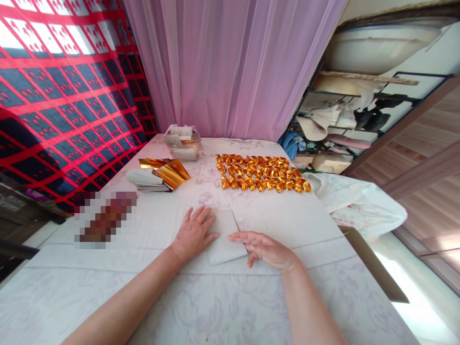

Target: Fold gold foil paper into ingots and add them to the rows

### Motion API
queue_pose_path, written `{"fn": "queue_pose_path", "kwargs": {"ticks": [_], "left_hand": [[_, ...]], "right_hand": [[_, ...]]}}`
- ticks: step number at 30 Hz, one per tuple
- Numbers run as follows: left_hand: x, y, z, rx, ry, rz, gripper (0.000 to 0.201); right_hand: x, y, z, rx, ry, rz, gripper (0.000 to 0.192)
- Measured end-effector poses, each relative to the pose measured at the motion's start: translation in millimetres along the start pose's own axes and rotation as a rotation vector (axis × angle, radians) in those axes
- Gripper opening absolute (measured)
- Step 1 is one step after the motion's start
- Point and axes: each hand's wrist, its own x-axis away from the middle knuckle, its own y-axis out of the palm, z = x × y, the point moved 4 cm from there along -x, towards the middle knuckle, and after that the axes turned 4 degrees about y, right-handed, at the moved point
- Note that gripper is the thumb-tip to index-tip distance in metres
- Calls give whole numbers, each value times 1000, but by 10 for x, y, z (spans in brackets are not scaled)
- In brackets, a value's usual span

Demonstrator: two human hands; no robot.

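Observation:
A pale sheet of paper (223, 249) lies flat on the table in front of me. My left hand (195, 232) rests with spread fingers along its left edge. At the right edge, my right hand (264, 248) has its fingers stretched out over the paper, the thumb side hidden in part. Beyond my left hand sits a stack of foil paper (154, 181), grey-white on one face and shiny gold on the other. Several folded gold foil pieces (262, 172) stand in rows at the far right of the table.
A clear plastic bag of paper (183, 143) stands at the table's back edge. A blurred reddish patch (108, 218) is at the left. A white plastic bag (359, 201) and a cardboard box (373, 263) are beyond the right edge. Purple curtain (233, 67) hangs behind.

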Motion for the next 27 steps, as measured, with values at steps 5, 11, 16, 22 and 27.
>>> {"fn": "queue_pose_path", "kwargs": {"ticks": [5, 11, 16, 22, 27], "left_hand": [[-54, -20, 80, 87, 73, -32, 36], [-30, -13, 148, 195, 43, -77, 34], [39, 13, 187, 200, 47, -66, 49], [53, 49, 189, 194, 48, -57, 53], [47, 71, 186, 189, 54, -44, 55]], "right_hand": [[5, 61, 74, 18, 28, -8, 50], [43, 163, 77, 8, 73, -12, 51], [111, 223, 91, 41, 117, 25, 54], [145, 123, 62, 155, 5, 220, 46], [-73, 29, -211, 738, -306, 730, 43]]}}
